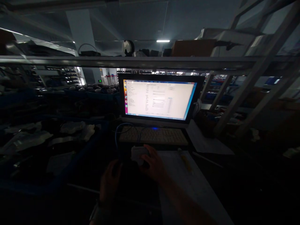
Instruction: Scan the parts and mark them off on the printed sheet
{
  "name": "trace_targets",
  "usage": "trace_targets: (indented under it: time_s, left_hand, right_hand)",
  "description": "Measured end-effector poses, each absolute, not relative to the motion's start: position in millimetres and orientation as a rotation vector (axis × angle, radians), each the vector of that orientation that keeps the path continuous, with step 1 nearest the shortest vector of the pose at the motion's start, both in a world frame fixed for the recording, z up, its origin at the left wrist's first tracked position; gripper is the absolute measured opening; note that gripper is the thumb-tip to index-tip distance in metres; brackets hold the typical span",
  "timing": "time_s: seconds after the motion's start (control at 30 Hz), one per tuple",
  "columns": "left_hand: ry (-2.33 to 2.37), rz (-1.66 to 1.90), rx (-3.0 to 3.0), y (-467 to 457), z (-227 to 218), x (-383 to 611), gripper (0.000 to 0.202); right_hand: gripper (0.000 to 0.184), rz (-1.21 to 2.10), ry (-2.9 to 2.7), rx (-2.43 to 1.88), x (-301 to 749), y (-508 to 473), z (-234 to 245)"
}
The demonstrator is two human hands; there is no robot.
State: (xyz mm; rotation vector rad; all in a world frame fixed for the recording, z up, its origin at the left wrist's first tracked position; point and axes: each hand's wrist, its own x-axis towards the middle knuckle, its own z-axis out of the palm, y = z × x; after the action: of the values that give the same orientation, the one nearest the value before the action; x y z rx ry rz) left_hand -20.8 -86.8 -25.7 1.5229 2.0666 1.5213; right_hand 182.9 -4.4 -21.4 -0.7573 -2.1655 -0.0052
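Observation:
The scene is very dark. My right hand (152,165) is closed around a small white device (137,153) just in front of the keyboard (153,136). A blue cable (122,131) loops up from near the device toward the keyboard's left end. My left hand (110,181) sits lower and to the left, fingers curled on a dark object I cannot make out. A lit monitor (159,99) stands behind the keyboard and shows a white window.
A pale sheet (194,184) covers the table on the right, with a yellow-handled tool (185,160) lying on it. Blue bins (50,140) with bagged parts stand at the left. A metal shelf rail (150,62) crosses overhead, and slanted frame bars (243,93) rise at the right.

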Motion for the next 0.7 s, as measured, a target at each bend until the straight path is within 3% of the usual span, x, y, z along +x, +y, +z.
trace_targets:
  time_s: [0.7]
  left_hand:
    - [2.072,1.525,1.365,-85.8,-25.7,-20.4,0.045]
  right_hand:
    - [0.039,-0.024,-2.176,-0.737,183.6,-5.5,-19.0]
